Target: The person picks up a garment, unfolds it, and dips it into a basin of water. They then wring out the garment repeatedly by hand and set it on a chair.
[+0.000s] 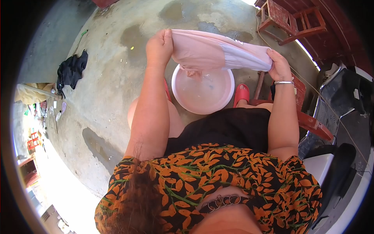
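Observation:
A wet-looking pink and white garment (202, 50) is stretched sideways between my two hands, with a small white tag near its upper edge. My left hand (159, 46) is closed in a fist around its left end. At the other end, my right hand (279, 65), with a silver bangle at the wrist, pinches the cloth between thumb and fingers. Below the garment stands a round whitish-pink basin (203, 108) holding cloudy water. A drooping fold of the cloth hangs down over the basin's far side; whether it touches the water I cannot tell.
Red slippers (242, 93) flank the basin. A wooden stool (278, 19) lies at the upper right, and a black chair (331, 105) stands at the right. Black cloth (72, 70) lies on the concrete floor (105, 78), which has wet patches.

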Demonstrator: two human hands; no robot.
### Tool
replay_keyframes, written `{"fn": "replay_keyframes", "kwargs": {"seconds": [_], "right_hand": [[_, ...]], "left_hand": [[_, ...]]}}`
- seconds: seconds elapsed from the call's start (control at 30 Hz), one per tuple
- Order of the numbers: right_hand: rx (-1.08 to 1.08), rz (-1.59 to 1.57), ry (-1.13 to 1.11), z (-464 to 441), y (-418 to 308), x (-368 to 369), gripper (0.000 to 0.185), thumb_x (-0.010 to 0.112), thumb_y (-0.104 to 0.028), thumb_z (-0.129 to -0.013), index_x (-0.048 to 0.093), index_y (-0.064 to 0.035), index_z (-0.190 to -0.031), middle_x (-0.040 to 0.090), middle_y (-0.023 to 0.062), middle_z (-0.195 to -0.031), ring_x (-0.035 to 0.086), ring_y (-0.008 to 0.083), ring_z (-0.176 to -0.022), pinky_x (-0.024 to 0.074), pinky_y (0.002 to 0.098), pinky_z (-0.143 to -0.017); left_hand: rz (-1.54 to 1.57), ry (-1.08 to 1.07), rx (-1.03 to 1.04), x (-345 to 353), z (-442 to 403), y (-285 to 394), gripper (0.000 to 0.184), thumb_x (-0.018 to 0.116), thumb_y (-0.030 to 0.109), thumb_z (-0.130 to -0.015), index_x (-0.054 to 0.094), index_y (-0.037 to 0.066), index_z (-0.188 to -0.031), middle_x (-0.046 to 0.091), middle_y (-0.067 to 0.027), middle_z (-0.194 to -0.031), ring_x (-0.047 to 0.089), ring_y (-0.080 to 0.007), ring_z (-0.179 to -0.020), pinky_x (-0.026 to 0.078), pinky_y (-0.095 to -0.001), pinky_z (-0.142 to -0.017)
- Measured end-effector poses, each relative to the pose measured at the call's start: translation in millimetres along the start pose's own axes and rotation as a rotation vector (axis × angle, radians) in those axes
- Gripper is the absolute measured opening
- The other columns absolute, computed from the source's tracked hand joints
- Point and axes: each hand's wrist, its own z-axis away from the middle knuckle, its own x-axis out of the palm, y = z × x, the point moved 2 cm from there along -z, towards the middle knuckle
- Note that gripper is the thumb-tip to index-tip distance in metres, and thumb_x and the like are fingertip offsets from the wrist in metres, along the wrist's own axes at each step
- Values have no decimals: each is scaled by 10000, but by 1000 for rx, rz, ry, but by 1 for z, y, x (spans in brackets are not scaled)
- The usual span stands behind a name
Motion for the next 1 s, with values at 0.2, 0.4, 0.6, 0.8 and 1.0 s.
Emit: {"fn": "replay_keyframes", "kwargs": {"seconds": [0.2,0.4,0.6,0.8,1.0], "right_hand": [[-268,-409,1,5,-12,6,346,509,-186,-955,507,30,-1225,585,144,-1226,572,217,-1124,446,354,-971],[-70,-141,-213,9,18,44,463,501,-192,-959,388,56,-1334,503,139,-1322,540,222,-1165,425,383,-999],[-133,-494,-428,23,4,55,431,558,-139,-924,434,49,-1291,525,126,-1294,523,207,-1187,413,381,-1007],[78,73,-207,1,97,87,442,535,-296,-946,459,-32,-1292,540,95,-1262,547,215,-1115,438,386,-940],[-80,-206,-593,21,44,96,601,519,-487,-917,440,-38,-1309,549,107,-1249,577,239,-1076,479,397,-867]], "left_hand": [[-52,192,64,-1,-1,2,302,523,285,-943,633,20,-850,613,-128,-692,575,-191,-645,472,-333,-647],[5,41,67,10,2,6,287,515,293,-929,638,41,-863,624,-208,-732,612,-345,-675,473,-400,-639],[23,75,14,6,6,7,289,515,279,-930,619,22,-850,606,-204,-691,573,-336,-606,465,-391,-611],[-10,-82,-19,20,1,12,315,504,306,-950,631,27,-878,585,-130,-634,545,-170,-604,459,-325,-603],[-64,14,88,10,-2,9,315,502,300,-960,629,24,-875,581,-88,-614,562,-150,-576,464,-313,-570]]}}
